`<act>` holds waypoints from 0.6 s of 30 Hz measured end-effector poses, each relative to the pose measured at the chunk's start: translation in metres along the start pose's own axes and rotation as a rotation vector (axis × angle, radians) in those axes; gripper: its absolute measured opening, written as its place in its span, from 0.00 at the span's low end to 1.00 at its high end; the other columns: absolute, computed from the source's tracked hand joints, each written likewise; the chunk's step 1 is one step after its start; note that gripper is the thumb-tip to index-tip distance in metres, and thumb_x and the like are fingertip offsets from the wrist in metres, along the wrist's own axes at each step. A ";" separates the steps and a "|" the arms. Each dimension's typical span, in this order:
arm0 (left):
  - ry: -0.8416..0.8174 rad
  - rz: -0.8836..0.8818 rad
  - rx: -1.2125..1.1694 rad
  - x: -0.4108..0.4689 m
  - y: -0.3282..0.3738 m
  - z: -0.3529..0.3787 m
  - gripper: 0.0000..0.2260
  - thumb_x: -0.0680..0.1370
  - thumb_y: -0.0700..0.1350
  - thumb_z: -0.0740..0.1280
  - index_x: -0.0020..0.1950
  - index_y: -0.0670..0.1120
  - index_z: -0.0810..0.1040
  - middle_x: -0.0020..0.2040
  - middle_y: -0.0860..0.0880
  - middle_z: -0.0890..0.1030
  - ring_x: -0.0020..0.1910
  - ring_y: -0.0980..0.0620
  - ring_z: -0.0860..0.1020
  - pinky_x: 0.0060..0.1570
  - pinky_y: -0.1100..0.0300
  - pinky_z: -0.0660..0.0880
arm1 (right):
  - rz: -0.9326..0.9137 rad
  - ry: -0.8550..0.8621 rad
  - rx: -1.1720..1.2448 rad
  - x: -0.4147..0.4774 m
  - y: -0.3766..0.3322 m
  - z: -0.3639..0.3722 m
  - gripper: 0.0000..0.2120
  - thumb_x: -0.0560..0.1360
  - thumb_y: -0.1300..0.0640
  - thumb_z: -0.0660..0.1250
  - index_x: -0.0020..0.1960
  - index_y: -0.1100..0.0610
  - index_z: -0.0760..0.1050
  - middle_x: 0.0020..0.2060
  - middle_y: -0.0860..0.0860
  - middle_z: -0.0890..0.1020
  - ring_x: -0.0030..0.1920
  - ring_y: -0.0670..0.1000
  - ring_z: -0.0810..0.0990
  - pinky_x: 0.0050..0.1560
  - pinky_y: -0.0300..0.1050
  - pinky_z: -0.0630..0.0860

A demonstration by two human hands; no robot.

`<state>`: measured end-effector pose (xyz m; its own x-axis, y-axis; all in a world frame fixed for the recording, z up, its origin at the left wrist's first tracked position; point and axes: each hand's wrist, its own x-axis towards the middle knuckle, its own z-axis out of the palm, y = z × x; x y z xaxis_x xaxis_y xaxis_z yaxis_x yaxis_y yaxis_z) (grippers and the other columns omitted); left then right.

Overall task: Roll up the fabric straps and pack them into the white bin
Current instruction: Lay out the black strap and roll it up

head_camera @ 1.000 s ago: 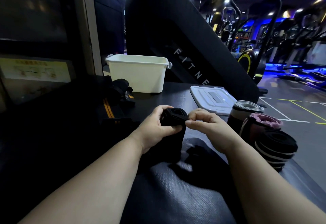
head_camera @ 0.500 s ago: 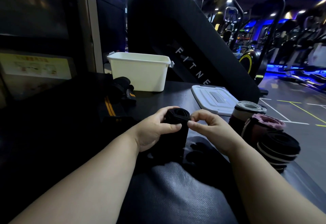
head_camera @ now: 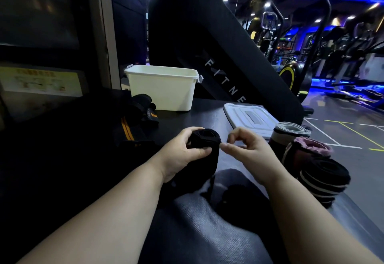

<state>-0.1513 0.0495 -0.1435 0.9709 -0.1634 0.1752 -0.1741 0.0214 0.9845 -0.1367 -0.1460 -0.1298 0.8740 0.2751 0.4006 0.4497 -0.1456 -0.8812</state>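
Black strap roll (head_camera: 204,149): upright above the mat, well short of the white bin (head_camera: 162,89).
Left hand (head_camera: 182,155): we clasp its side.
Right hand (head_camera: 243,149): thumb and finger pinch the top edge.
Handling: soft, light, likely to unwind; we hold around the coil.

The black strap roll (head_camera: 204,151) gripped in the left hand (head_camera: 182,155) looks like soft, matt woven cloth. Just right of the right hand (head_camera: 247,149), three more rolls (head_camera: 311,160) show thick, fuzzy fabric with striped edges. Beyond both hands, the white bin (head_camera: 162,89) and its flat lid (head_camera: 249,118) are smooth plastic with a dull sheen. Under the forearms, the dark mat (head_camera: 187,222) looks rubbery, with a fine pebbled grain.
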 end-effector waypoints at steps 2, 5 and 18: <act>-0.008 0.007 -0.004 0.000 0.000 0.001 0.19 0.75 0.37 0.71 0.62 0.51 0.74 0.52 0.51 0.81 0.53 0.56 0.79 0.60 0.57 0.75 | -0.010 0.035 -0.052 0.000 0.000 -0.002 0.08 0.72 0.62 0.74 0.42 0.58 0.74 0.36 0.46 0.76 0.34 0.43 0.73 0.36 0.33 0.70; -0.014 0.013 -0.002 0.000 0.001 -0.001 0.19 0.75 0.37 0.71 0.63 0.51 0.74 0.54 0.51 0.81 0.55 0.58 0.79 0.61 0.60 0.74 | -0.003 0.015 -0.104 0.003 0.002 0.005 0.07 0.72 0.63 0.73 0.47 0.57 0.77 0.40 0.47 0.79 0.42 0.42 0.77 0.45 0.35 0.73; -0.045 0.033 0.019 0.002 -0.002 0.000 0.20 0.75 0.38 0.71 0.65 0.52 0.73 0.57 0.52 0.80 0.54 0.62 0.78 0.56 0.67 0.73 | -0.117 0.129 -0.159 0.002 -0.007 0.006 0.06 0.68 0.64 0.77 0.38 0.55 0.82 0.39 0.52 0.81 0.39 0.45 0.79 0.43 0.35 0.75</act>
<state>-0.1489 0.0491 -0.1454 0.9563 -0.2074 0.2062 -0.2091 0.0084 0.9779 -0.1393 -0.1388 -0.1248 0.8256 0.1767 0.5358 0.5642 -0.2708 -0.7800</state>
